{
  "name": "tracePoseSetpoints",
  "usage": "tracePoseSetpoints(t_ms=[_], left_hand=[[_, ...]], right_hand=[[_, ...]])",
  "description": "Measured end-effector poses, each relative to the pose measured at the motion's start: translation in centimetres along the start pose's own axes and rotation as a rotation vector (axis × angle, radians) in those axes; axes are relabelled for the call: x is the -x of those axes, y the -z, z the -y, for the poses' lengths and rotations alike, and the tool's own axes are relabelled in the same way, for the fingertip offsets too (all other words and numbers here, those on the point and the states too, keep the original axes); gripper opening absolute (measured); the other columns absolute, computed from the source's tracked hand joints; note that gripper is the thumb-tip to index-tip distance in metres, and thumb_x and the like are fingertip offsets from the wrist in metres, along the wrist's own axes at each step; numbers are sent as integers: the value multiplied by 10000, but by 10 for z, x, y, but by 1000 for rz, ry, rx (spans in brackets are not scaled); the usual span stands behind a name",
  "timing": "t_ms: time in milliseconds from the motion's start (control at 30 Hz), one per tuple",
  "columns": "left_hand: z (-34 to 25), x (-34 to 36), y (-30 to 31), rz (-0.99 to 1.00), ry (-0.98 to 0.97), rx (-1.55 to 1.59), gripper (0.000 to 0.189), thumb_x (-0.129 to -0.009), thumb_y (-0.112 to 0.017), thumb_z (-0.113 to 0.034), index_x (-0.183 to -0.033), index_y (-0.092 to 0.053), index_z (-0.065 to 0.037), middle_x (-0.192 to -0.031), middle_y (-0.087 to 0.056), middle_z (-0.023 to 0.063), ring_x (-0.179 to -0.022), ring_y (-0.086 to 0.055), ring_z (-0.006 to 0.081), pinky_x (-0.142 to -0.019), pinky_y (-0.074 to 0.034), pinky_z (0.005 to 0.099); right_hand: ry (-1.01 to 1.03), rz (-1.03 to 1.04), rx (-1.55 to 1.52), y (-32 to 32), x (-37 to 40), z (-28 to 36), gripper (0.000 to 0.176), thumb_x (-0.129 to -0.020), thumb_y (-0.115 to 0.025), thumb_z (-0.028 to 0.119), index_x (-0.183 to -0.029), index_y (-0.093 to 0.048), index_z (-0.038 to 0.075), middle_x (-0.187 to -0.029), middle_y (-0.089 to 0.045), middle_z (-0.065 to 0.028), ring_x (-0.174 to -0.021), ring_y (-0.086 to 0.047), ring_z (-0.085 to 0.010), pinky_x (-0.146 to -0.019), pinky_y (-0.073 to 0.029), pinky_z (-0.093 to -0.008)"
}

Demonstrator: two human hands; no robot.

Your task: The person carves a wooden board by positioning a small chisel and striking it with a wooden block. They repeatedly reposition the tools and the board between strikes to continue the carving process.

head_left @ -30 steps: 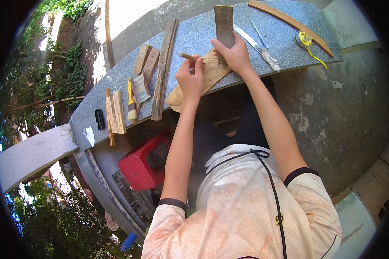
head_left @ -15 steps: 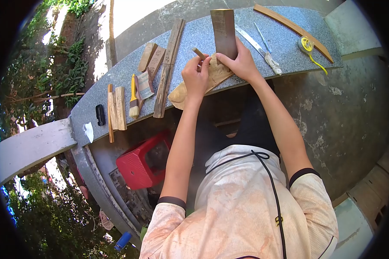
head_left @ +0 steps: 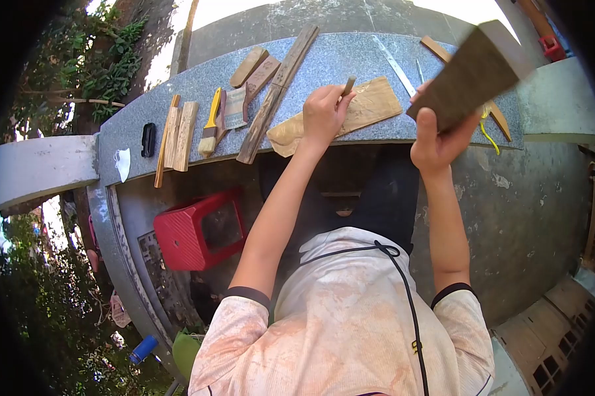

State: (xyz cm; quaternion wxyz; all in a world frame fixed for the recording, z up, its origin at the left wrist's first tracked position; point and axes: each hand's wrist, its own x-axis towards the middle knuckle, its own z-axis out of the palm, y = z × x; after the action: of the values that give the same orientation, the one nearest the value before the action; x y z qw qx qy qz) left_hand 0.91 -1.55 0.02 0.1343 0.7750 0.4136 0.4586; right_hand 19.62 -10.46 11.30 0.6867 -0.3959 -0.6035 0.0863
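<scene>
in the head view, with the hands both occupied: in the left hand (head_left: 322, 119), pinching a short stick (head_left: 349, 86); in the right hand (head_left: 440, 138), clasping a dark block (head_left: 466, 82). held up over the right part of the desk (head_left: 340, 56), blurred, but looks straight-edged, flat-sided and grey-brown, with a paler face turned to the right. of the stick, can see only a rounded, woody end, jutting up past the thumb.

with the left hand, curled nearly closed, bunching the fingers around the stick just over a tan slab (head_left: 370, 109); cannot tell whether touching the slab. with the right hand, wrapped around the lower end of the block, pressing the thumb against the near side.

under and beside the left hand, showing on the slab: a wrinkled-looking, marked surface and a rounded left end. farther left, lying at a slant: a long, weathered timber (head_left: 278, 92), rough and streaked, then a brush (head_left: 214, 109) with a yellow handle and pale bristles. near the block, on speckled grey stone: a flat, pale ruler-like strip (head_left: 393, 63) and a curved brown wooden strip (head_left: 499, 122). below the desk, at left: a red stool (head_left: 185, 237), ridged on top.
</scene>
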Motion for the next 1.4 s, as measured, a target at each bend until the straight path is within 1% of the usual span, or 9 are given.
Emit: tracePoseSetpoints(t_ms=[200,367,500,667,833,1000,1167,1333,1400], left_hand=[[-8,0,-2,-27,-44,33,123,-931,-830,-159,-960,-750,-71,-764,-650,80,-657,-644,287,-620,-507,420],[-8,7,5,3,-34,-25,156,-880,-850,-139,-1002,-767,-88,-802,-677,66,-667,-664,287,-601,-513,405],[-4,6,0,-14,-137,-28,179,-876,-846,-188,-1007,-749,-115,-809,-662,38,-661,-660,290,-610,-524,416],[-2,9,-1,10,-86,-33,193,-852,-865,-180,-1003,-762,-119,-838,-689,31,-665,-675,279,-601,-528,403],[-5,5,2,25,-27,23,202,-828,-874,-110,-1015,-799,-101,-875,-755,51,-721,-727,268,-628,-570,368],[-2,10,4,48,23,65,201,-843,-877,-125,-1035,-819,-108,-908,-783,50,-689,-734,239,-607,-577,338],[4,4,0,32,26,73,183,-845,-886,-148,-1013,-827,-105,-890,-783,47,-638,-719,213,-584,-568,320],[1,14,3,47,58,85,165,-842,-884,-149,-990,-827,-102,-878,-782,43,-622,-711,205,-582,-562,316],[2,9,3,40,45,73,159,-842,-882,-147,-984,-826,-99,-874,-783,44,-623,-711,202,-587,-563,318]], right_hand=[[-434,555,432,11,21,17,453,-1032,-730,190,-1381,-554,-41,-1214,-705,-124,-1051,-704,-265,-920,-558,-408],[-312,-61,-57,22,68,17,537,-1064,-673,177,-1490,-386,20,-1132,-669,-123,-929,-638,-177,-853,-553,-330],[-493,511,379,27,63,15,579,-1059,-683,212,-1507,-377,8,-1155,-650,-161,-921,-640,-203,-834,-556,-352],[-257,-104,-146,19,80,32,664,-1058,-694,279,-1541,-349,-17,-1156,-621,-174,-902,-620,-218,-824,-557,-373],[-624,415,347,26,89,25,591,-1005,-766,215,-1446,-469,-43,-1121,-652,-134,-989,-684,-215,-884,-558,-355],[-314,-250,-325,6,100,38,536,-986,-782,202,-1392,-532,-41,-1139,-706,-171,-1037,-690,-245,-899,-561,-383],[-656,363,318,23,106,25,617,-1024,-746,242,-1485,-442,-34,-1165,-640,-154,-1040,-613,-211,-968,-510,-358],[-199,-155,-301,0,117,31,526,-1020,-740,197,-1432,-505,-31,-1198,-662,-149,-1091,-618,-188,-957,-515,-351],[-483,128,50,10,118,33,587,-1026,-740,231,-1470,-455,-26,-1194,-644,-170,-1060,-621,-210,-918,-534,-362]])
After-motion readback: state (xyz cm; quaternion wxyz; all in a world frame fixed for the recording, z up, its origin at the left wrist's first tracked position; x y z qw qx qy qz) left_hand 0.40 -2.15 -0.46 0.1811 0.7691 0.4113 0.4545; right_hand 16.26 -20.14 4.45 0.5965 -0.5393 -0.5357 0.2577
